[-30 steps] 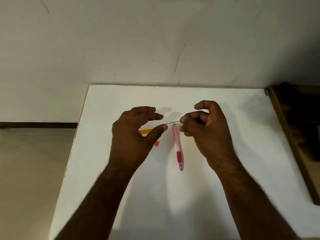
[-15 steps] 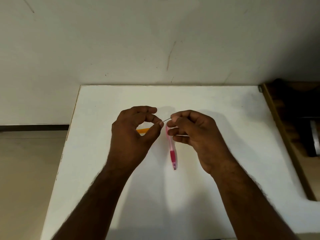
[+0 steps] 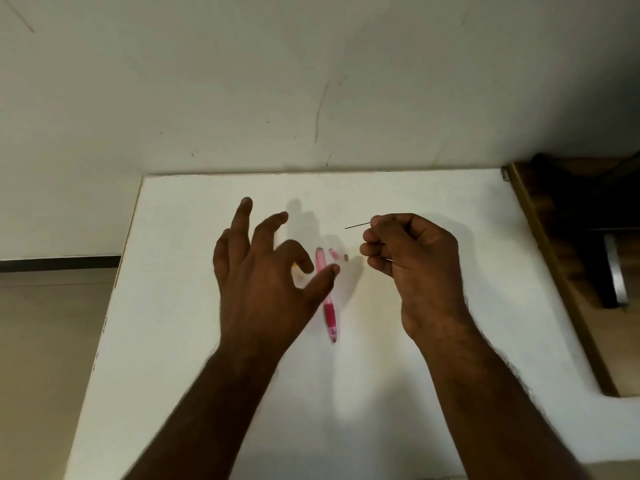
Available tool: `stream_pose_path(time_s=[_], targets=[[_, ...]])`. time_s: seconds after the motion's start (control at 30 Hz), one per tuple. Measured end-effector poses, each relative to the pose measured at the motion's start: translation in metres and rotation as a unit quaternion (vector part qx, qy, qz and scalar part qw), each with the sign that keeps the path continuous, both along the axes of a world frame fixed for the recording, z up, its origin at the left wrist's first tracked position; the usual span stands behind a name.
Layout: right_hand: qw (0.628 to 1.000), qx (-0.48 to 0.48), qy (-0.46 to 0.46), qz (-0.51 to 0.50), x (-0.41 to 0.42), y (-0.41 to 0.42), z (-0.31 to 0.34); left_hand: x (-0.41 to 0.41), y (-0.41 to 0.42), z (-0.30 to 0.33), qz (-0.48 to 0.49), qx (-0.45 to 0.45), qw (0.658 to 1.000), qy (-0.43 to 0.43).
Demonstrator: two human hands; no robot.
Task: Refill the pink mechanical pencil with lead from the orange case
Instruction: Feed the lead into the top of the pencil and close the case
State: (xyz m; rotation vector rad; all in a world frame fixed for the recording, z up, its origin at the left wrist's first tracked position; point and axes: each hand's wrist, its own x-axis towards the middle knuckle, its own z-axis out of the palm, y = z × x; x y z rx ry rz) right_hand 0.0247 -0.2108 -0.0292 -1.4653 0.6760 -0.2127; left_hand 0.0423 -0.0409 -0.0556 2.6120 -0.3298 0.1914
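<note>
The pink mechanical pencil (image 3: 328,306) lies on the white table (image 3: 381,375), tip toward me. My left hand (image 3: 263,278) hovers over its upper half with fingers spread, thumb tip beside the barrel, holding nothing. My right hand (image 3: 412,268) is to the right, fingers pinched on thin dark leads; one lead (image 3: 357,224) pokes out to the left. A small pink cap (image 3: 333,252) and a tiny dark piece (image 3: 346,258) lie just right of the pencil's top. Only a sliver of the orange case (image 3: 294,265) peeks out under my left hand.
The table's left edge (image 3: 117,278) drops to a beige floor. A wall stands right behind the table. A brown wooden frame (image 3: 554,271) with dark objects borders the table's right side.
My hands have parted. The left hand let go of the lead and opened over the pencil. The right hand drew back to the right, keeping the lead.
</note>
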Motion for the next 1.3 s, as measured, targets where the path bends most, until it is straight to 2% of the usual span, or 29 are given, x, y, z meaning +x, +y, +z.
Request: stream_pose_path(time_s=[0.1,0.17,0.43,0.53,0.67,0.8,1.0,1.3], targets=[[1.0,-0.003,0.009,-0.01,0.001,-0.001,-0.001,-0.008,-0.009,-0.003,0.005,0.093,0.995,0.027],[1.0,-0.01,0.011,-0.006,0.001,-0.001,-0.002,-0.012,-0.014,-0.003,0.019,0.124,0.992,0.028],[1.0,-0.005,0.007,0.002,0.002,0.004,-0.003,-0.02,-0.02,-0.006,0.051,0.149,0.986,0.047],[1.0,0.016,0.007,-0.006,0.003,0.005,-0.002,-0.017,-0.02,-0.001,0.06,0.102,0.992,0.043],[0.996,0.092,-0.013,-0.018,0.005,0.006,0.001,-0.006,-0.01,0.007,0.064,-0.078,0.995,-0.025],[0.984,0.172,-0.042,-0.001,0.008,0.011,0.003,-0.003,0.002,0.017,0.083,-0.177,0.981,0.008],[0.976,0.205,-0.064,0.041,0.01,0.025,0.0,0.002,0.017,0.022,0.049,-0.182,0.982,-0.021],[0.974,0.21,-0.078,0.037,0.009,0.035,-0.001,0.008,0.032,0.02,0.03,-0.163,0.985,-0.054]])
